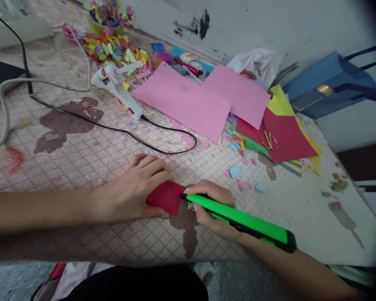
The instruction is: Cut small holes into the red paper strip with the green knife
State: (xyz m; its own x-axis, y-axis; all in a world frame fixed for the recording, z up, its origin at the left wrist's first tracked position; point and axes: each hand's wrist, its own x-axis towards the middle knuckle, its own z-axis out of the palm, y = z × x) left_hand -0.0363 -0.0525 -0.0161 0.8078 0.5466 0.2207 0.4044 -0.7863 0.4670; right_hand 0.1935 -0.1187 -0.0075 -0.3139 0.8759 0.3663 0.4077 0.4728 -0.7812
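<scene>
A small piece of red paper (164, 197) lies near the table's front edge. My left hand (141, 184) holds it by its left part, fingers over the far side and thumb along the near side. In my right hand (211, 205) is a long green-and-black two-armed hand tool (244, 217), its fingers closed round the front part. The tool's dark tip meets the paper's right edge, and its back end points right, over my forearm. Whether the tip grips the paper or only touches it, I cannot tell.
Behind my hands runs the black cord of a white glue gun (122, 90). Pink sheets (188, 100) lie at the back; gold scissors (269, 140) rest on red sheets (290, 136) at right. Paper scraps (235, 172) and a colourful cut-out pile (113, 48) are around. A blue bag (322, 88) stands beyond.
</scene>
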